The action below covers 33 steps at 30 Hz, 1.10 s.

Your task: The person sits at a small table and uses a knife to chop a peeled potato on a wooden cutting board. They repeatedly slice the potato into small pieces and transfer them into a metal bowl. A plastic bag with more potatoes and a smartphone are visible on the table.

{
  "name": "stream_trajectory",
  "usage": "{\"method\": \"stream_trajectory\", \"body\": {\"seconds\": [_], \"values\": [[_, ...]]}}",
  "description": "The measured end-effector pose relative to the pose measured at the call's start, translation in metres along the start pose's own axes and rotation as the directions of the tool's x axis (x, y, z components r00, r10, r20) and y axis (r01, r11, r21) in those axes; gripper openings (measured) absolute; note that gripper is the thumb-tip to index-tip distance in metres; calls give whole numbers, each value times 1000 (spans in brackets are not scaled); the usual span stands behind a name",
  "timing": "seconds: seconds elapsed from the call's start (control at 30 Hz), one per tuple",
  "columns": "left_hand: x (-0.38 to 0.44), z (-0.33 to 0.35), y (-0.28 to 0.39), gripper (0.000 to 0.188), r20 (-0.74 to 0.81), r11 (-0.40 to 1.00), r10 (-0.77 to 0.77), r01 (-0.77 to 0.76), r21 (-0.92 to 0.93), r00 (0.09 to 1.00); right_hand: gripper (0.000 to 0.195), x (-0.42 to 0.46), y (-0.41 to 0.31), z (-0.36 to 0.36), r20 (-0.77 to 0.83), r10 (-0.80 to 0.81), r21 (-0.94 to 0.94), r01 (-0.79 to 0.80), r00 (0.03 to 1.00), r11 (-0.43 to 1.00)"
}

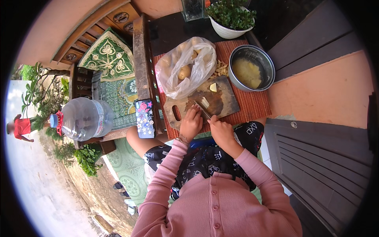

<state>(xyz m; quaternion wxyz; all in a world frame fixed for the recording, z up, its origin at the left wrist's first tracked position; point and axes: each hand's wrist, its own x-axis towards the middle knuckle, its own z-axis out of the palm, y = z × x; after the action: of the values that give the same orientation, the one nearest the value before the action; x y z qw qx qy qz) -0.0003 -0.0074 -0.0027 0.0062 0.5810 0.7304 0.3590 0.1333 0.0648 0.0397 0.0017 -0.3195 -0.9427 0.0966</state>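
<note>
My right hand [219,130] grips a knife [203,109], its blade slanting up and left over a worn wooden cutting board [229,103]. Close against the blade's left side is my left hand [191,122], fingers bent down on the board; whether they pinch a piece is hidden. Thin pale potato strips [205,102] lie just beyond the blade, and a cut potato chunk [213,87] sits farther up the board. A clear plastic bag of potatoes [184,72] overlaps the board's far left edge. Peelings [220,68] lie beside the bag.
A metal pot [269,81] with potato pieces in cloudy water stands right of the board on a red woven mat [251,105]. Behind is a potted plant [234,29]. At left, a phone [145,118] and large plastic bottle [86,118] rest by a wooden bench. A person [23,128] is far left.
</note>
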Motion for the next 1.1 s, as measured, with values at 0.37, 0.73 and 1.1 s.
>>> {"method": "stream_trajectory", "body": {"seconds": [0.37, 0.73, 1.1], "values": [[0, -2, -2, 32, 28, 999, 21, -22, 31, 999, 30, 5, 2, 10, -19, -20, -29, 20, 1000, 999], [0, -2, -1, 34, 25, 999, 24, -25, 36, 999, 29, 12, -2, 17, -39, -6, -36, 4, 999, 999], [0, -2, 0, 31, 2, 998, 34, -34, 59, 999, 28, 7, -1, 24, -92, -6, -62, 1, 996, 998]]}}
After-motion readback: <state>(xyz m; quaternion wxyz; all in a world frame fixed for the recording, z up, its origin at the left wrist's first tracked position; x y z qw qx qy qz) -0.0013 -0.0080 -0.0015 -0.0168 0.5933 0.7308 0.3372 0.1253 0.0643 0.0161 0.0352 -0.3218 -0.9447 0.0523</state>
